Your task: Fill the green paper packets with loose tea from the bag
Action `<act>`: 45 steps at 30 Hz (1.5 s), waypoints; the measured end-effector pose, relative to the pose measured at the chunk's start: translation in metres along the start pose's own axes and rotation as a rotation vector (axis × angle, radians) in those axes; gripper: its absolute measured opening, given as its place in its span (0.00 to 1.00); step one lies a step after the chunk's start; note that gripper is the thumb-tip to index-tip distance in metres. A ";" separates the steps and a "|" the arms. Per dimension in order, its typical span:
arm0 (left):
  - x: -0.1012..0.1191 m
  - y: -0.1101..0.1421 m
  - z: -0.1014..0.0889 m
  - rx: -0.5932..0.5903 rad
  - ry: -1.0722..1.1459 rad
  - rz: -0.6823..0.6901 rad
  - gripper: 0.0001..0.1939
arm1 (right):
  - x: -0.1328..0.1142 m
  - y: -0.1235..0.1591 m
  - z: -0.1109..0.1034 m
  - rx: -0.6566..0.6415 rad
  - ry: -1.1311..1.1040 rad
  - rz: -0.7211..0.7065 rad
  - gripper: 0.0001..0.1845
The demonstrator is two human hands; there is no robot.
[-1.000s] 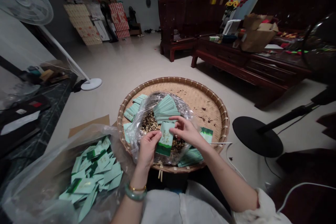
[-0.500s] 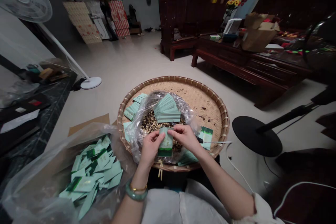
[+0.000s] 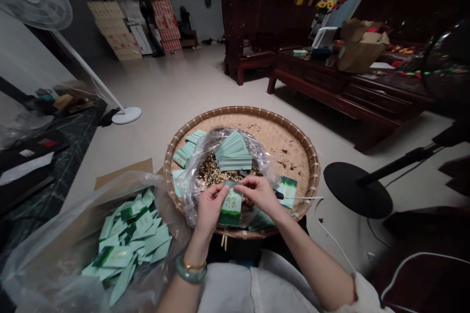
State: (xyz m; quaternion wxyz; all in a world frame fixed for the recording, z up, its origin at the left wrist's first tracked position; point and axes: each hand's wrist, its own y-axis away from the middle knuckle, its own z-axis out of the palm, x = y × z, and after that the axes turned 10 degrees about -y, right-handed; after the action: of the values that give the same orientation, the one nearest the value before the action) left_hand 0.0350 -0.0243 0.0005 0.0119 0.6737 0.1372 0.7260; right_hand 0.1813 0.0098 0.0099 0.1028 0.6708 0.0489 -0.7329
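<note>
**Pinched tight, near the middle**

The person's left hand (image 3: 210, 208) and right hand (image 3: 260, 193) clench one pale-green paper sachet with a dark-green band (image 3: 231, 204), each grip closed on its upper edge between thumb and fingers. The sachet stands almost upright over the middle of a round, tan woven-bamboo tray (image 3: 279, 127), close above a heap of dried brown flakes (image 3: 211, 172) (tea-like, though too small to name exactly). The heap lies inside a crinkled clear plastic bag (image 3: 257, 151), which is open on the tray and has a fanned stack of pale-green sachets (image 3: 233, 154) resting on it, towards the tray's far side.

The far right part of the tray shows tan weave dotted with dark crumbs, which leaves room to move there. A single sachet (image 3: 288, 191) lies near the tray's right rim, and a black-handled tool on a white cord (image 3: 279, 195) sits just right of the right hand (whether that hand holds it, I cannot tell). Past the left rim, a second clear plastic bag (image 3: 44, 264) holds a loose pile of pale-green sachets (image 3: 128, 239), leaving little space between it and the left wrist.

Compared with half a second ago, the hands sit almost where they were, but the sachet's top now looks wider and less pinched in.
</note>
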 end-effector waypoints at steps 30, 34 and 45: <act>-0.003 0.007 0.006 -0.264 0.154 -0.252 0.22 | 0.029 0.007 -0.058 -0.041 1.070 -0.198 0.28; -0.001 0.008 0.004 -0.245 0.140 -0.242 0.23 | 0.035 0.001 -0.055 -0.045 1.084 -0.181 0.26; 0.003 0.005 0.001 -0.232 0.064 -0.234 0.23 | -0.028 0.000 -0.079 -0.196 0.434 -0.082 0.23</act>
State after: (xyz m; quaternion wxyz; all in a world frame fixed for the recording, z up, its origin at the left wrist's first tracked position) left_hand 0.0365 -0.0280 0.0045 0.1698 0.6238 0.1302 0.7517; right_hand 0.2609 0.0284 0.0306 0.1246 0.7969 0.1679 -0.5667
